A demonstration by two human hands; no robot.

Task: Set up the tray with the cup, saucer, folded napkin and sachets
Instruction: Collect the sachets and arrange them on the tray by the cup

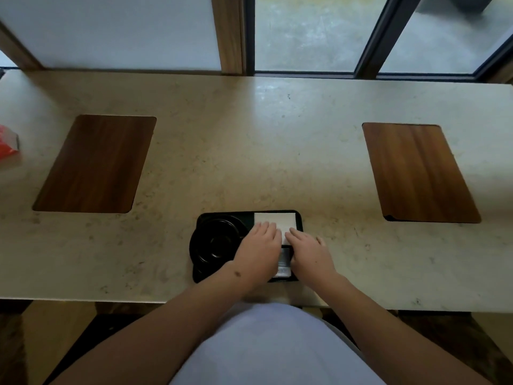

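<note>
We see our two bare forearms reaching forward, side by side. Our left hand [259, 245] and right hand [308, 250] lie palm down, close together but apart, fingers straight and pointing away from us, the right thumb spread outward.

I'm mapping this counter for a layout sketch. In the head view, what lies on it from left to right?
Red packet → left wooden board → black tray under both hands → right wooden board.
</note>
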